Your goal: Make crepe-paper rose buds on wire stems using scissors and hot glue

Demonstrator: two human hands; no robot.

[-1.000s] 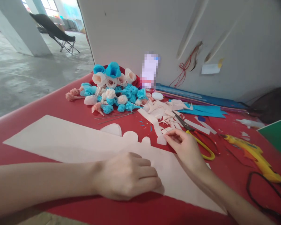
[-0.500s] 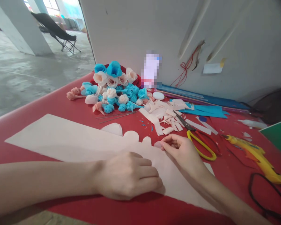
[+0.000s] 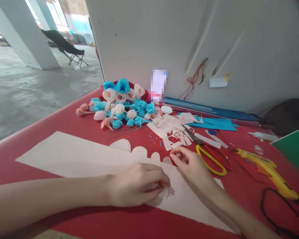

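My left hand (image 3: 139,184) is closed, palm down, over a long cream paper sheet (image 3: 77,159). Small pale paper petals (image 3: 161,197) poke out from beneath its fingers, partly hidden. Beyond the sheet's far edge, my right hand (image 3: 186,161) is curled with thumb and index tip together, and nothing shows between them. Just beside its fingertips lies a rounded paper petal (image 3: 167,160). Farther left along that edge sit a small petal (image 3: 155,156), a larger one (image 3: 140,151) and a rounded stack (image 3: 122,145), each partly covered by the sheet.
Blue, pink and cream paper flowers (image 3: 129,106) are heaped at the back. Paper scraps (image 3: 169,127) and scissors (image 3: 204,149) lie beyond my right hand. A yellow glue gun (image 3: 269,169) with a black cord rests at right. A blurred upright screen (image 3: 158,84) stands by the wall.
My left hand has lifted and turned slightly, showing pale petals under its fingers. The right fingertips have moved off the petal they touched. The whole view has shifted a little.
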